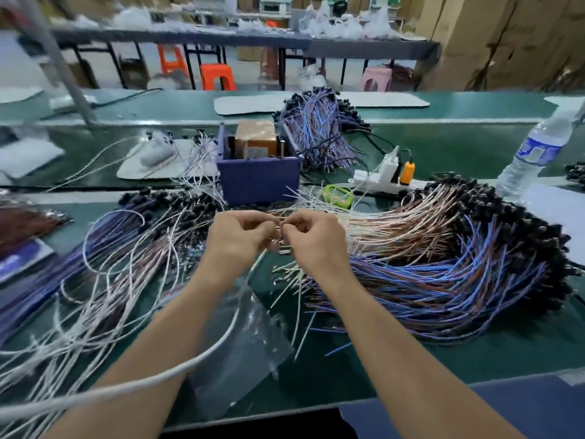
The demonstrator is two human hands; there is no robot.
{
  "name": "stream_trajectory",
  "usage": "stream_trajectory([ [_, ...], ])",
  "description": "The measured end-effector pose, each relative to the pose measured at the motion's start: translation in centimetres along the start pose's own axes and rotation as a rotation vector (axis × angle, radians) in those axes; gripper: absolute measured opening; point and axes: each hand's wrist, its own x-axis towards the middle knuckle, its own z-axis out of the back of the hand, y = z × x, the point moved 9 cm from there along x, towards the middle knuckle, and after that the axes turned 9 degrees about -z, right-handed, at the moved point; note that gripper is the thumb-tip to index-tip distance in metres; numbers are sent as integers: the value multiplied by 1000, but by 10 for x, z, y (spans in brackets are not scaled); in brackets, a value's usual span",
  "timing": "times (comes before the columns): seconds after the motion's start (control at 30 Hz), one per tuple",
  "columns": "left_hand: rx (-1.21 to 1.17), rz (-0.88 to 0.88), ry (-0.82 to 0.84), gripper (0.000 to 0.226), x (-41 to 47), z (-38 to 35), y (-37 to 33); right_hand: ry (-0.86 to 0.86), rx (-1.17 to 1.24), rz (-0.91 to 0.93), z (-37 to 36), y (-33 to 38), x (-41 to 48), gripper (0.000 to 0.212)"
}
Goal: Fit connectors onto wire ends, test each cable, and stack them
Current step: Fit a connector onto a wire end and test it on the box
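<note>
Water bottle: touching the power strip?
Apart. The head view shows the water bottle standing right of the power strip, with green table between them.

Green workbench (443,353); orange stools (217,77), pink stool (376,78), cardboard boxes (506,39) behind.

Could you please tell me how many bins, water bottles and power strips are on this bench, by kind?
Bin: 1
Bottle: 1
Power strip: 1
Total: 3
</note>
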Motion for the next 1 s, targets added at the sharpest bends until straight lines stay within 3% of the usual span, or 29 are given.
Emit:
stream_trajectory([
  [0.3, 195, 87, -298, 28, 3, 113, 31, 224, 79, -12, -100, 49, 20, 8],
  [0.57, 528, 160, -532, 17, 5, 218, 37, 437, -57, -17, -189, 92, 47, 16],
  [0.77, 650, 310, -485, 20, 27, 251, 69, 477, -110, -1, -231, 111, 61, 25],
  [1.0, 757, 400, -409, 33, 68, 273, 97, 519, -175, 20, -273, 131, 75, 20],
])
